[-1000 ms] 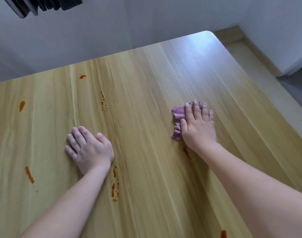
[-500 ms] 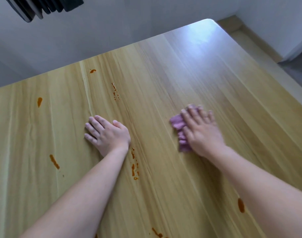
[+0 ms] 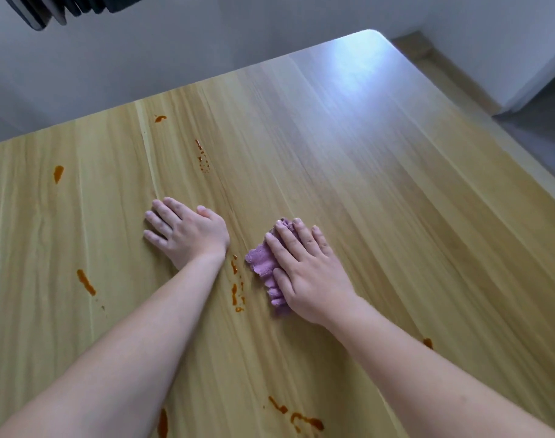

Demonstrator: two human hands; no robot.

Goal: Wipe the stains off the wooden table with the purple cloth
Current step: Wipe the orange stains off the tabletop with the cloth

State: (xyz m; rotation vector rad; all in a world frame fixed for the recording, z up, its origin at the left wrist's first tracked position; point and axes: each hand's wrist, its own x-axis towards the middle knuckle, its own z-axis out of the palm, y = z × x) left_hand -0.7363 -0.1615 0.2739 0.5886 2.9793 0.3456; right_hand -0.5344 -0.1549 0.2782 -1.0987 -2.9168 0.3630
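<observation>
My right hand [image 3: 304, 270] lies flat on the crumpled purple cloth [image 3: 263, 263], pressing it onto the wooden table [image 3: 380, 191]; the cloth shows only at the hand's left side. An orange streak of stains [image 3: 236, 282] runs just left of the cloth, between my two wrists. My left hand [image 3: 187, 232] rests palm down on the bare wood, fingers spread, holding nothing. More orange stains dot the table: one at the far middle [image 3: 202, 154], one at the left [image 3: 86, 282], some near the front edge [image 3: 304, 420].
The table's far edge meets a pale wall [image 3: 206, 42]. Its rounded right corner [image 3: 374, 34] borders a strip of floor [image 3: 459, 77]. A dark object [image 3: 74, 7] hangs at the top left. Small stains sit at the far left [image 3: 58, 173] and by my right forearm [image 3: 427, 343].
My right hand has slid the cloth leftward and nearer, close to the streak between my wrists. The view has shifted, so more stains show near the front edge. My left hand stays planted.
</observation>
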